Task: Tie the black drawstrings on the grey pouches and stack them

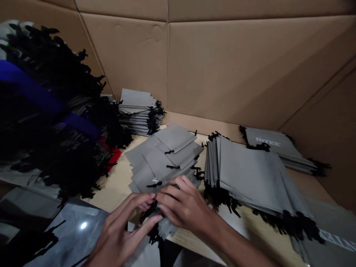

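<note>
Low in the middle of the view, my left hand [122, 222] and my right hand [185, 204] meet over several grey drawstring pouches [167, 227] with black cord ends. My left hand curls around their corded edge, with the thumb below and the fingers above. Bent over the same edge from the right, my right hand has its fingertips close to the left ones. Part of the grip is hidden behind my fingers. Just beyond lies a loose, fanned heap of grey pouches [155, 157], with black cord ends along their right side.
A stack of pouches [135, 116] stands by the cardboard wall [222, 66]. To the right are a leaning row of pouches [250, 170] and a pile marked INTEX [268, 141]. A large black-corded bundle with a blue strap [36, 94] fills the left. Clear plastic [79, 226] lies below.
</note>
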A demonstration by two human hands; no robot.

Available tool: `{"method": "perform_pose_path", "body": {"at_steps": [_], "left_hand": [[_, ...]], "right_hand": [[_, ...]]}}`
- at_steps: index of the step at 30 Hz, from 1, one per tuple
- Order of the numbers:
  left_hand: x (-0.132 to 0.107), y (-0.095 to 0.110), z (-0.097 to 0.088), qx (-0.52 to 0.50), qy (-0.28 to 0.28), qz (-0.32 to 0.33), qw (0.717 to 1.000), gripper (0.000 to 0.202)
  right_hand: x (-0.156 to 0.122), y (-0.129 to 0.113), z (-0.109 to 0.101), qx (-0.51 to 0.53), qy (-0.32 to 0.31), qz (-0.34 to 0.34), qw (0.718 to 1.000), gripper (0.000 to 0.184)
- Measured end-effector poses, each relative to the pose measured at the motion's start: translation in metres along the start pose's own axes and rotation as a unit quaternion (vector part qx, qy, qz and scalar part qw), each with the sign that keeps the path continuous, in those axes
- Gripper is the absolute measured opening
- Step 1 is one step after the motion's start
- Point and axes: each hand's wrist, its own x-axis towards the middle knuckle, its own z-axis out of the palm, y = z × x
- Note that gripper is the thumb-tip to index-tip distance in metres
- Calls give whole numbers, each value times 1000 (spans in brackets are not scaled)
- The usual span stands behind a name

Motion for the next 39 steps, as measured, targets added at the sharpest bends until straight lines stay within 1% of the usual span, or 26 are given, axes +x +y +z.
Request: {"method": "perform_pose_path", "body": {"at_steps": [3, 6, 9, 13, 16, 20, 24, 28, 31, 34, 36, 39], "left_hand": [[1, 1, 2, 19, -5, 39, 999, 34], [4, 2, -1, 22, -2, 49, 999, 39], [8, 6, -6, 2, -1, 28, 1000, 32], [9, 9, -12, -26, 6, -15, 1000, 24], [10, 6, -12, -28, -2, -25, 999, 23], [14, 3, -8, -16, -14, -32, 999, 16], [14, 2, -5, -58, -31, -92, 994, 11], [14, -4, -5, -115, -59, -169, 977, 8], [19, -9, -8, -148, -60, -194, 968, 8], [22, -12, -9, -171, -46, -197, 964, 6], [23, -12, -9, -159, -45, -188, 968, 7], [23, -9, -10, -112, -62, -145, 981, 9]], "right_hand": [[0, 1, 2, -15, 11, 0, 1000, 15], [0, 3, 3, -21, 3, -2, 1000, 15], [0, 6, 2, -33, -9, -15, 999, 16], [0, 10, 3, -73, -27, -63, 995, 15], [0, 13, 5, -90, -38, -93, 991, 15], [0, 12, 6, -90, -50, -111, 988, 17], [1, 10, 7, -56, -13, -132, 990, 28], [1, 6, 10, -46, 1, -142, 989, 35], [3, 3, 11, -46, 15, -151, 987, 37], [5, 2, 9, -51, 20, -150, 987, 39], [5, 4, 6, -57, 14, -148, 987, 42], [4, 8, 2, -72, 1, -135, 988, 41]]}}
